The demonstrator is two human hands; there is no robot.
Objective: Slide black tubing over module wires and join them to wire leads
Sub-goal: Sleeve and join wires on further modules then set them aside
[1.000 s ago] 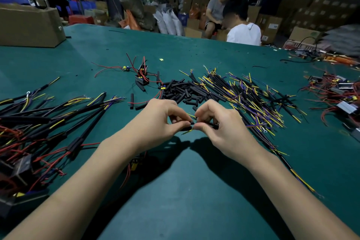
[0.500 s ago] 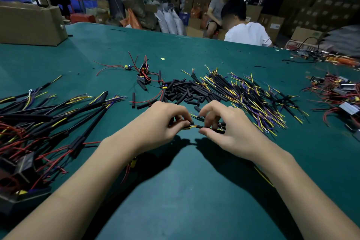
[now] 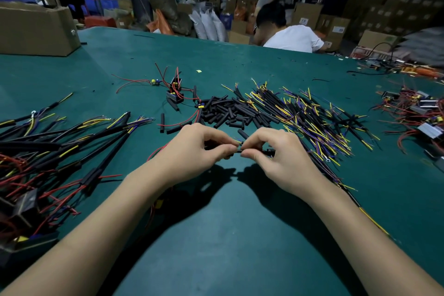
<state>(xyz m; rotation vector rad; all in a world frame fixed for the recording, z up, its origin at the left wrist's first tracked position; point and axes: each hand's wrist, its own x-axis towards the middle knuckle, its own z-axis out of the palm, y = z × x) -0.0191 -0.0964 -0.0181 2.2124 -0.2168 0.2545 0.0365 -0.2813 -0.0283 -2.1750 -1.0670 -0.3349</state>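
Pinching a short black tubing piece [image 3: 236,150] between left hand [image 3: 194,151] and right hand [image 3: 276,154] above the bench [image 3: 228,235], I judge I'm sleeving wires; next, feed the ends through carefully.

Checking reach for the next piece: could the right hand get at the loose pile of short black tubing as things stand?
Probably yes: the tubing pile lies uncovered just beyond the right hand, though its fingers now pinch a wire.
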